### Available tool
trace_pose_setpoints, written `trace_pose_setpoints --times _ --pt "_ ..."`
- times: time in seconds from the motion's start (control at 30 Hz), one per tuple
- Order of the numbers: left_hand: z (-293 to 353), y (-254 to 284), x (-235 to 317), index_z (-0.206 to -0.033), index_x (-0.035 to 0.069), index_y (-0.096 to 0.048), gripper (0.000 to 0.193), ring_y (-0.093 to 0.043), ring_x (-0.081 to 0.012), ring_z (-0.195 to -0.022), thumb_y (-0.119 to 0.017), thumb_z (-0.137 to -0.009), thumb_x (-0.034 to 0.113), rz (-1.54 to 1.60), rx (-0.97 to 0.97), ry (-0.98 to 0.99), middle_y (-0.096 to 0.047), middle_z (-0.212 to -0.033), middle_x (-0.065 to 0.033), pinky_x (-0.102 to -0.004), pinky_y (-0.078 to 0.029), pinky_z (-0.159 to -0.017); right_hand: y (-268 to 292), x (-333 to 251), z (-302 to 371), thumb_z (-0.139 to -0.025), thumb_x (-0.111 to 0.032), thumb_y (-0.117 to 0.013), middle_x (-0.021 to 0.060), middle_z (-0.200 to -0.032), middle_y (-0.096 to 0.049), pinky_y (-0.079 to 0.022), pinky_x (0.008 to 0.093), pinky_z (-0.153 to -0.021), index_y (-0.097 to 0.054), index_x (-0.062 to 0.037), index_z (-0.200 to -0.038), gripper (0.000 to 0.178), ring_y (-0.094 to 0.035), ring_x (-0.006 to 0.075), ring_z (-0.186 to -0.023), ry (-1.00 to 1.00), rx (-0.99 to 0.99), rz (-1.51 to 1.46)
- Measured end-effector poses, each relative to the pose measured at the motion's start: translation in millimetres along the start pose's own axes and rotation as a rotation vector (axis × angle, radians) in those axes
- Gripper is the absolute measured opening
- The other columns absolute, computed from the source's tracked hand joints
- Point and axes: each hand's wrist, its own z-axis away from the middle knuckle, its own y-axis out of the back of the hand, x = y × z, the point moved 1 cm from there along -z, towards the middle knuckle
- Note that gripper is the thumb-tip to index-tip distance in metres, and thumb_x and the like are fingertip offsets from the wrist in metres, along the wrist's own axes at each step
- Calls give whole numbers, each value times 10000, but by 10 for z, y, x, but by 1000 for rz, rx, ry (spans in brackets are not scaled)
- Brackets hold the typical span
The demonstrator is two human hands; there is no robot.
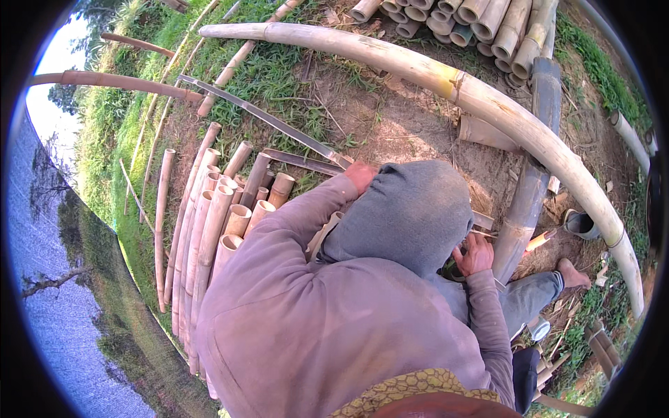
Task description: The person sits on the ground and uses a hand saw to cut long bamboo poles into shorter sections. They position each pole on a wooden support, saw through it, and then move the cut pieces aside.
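Note:
My left hand point(361, 176) is at the far side of my raised grey knee point(408, 212), closed at the wooden handle end of a long-bladed tool point(261, 115). Its narrow metal blade points away to the far left over grass; my fingertips are hidden. A darker flat strip point(304, 162) lies just below that blade, its near end close to the same hand. My right hand point(475, 254) is to the right of the knee with fingers curled. What they hold, if anything, is hidden. Behind it shows the end of a pale bamboo piece point(482, 220).
Cut bamboo tubes point(209, 216) stand bunched at left. A long curved bamboo pole point(390, 59) arches across a dark bamboo log point(523, 209). More bamboo point(481, 24) is stacked at the far side. An orange-handled object point(541, 240) and a dark container point(580, 224) are near my bare foot point(573, 274).

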Motion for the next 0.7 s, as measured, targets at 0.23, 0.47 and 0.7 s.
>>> trace_pose_setpoints --times 0.23,0.47,0.7 --pt "-230 625 721 -1032 160 -711 248 -683 -335 -1056 -664 -877 348 -240 205 -76 -708 -1057 -88 -510 -534 -841 249 12 -68 -880 -391 -790 146 -913 -672 -541 484 -779 -632 -76 -983 367 -688 380 -871 106 141 17" --pt "-718 1098 1081 -837 205 -663 186 -606 -231 -909 -786 -764 323 -525 552 -381 -560 -912 -10 -384 -526 -712 1028 63 -266 -926 -307 -739 135 -936 -632 -515 473 -747 -638 -62 -1269 434 -654 354 -855 186 361 82" --pt "-1099 1896 1018 -813 190 -665 317 -591 -241 -888 -903 -613 250 -602 698 -462 -563 -932 -12 -398 -525 -732 1379 -41 -657 -1028 -430 -587 115 -1002 -632 -478 466 -825 -570 -168 -1499 539 -640 334 -924 127 438 267"
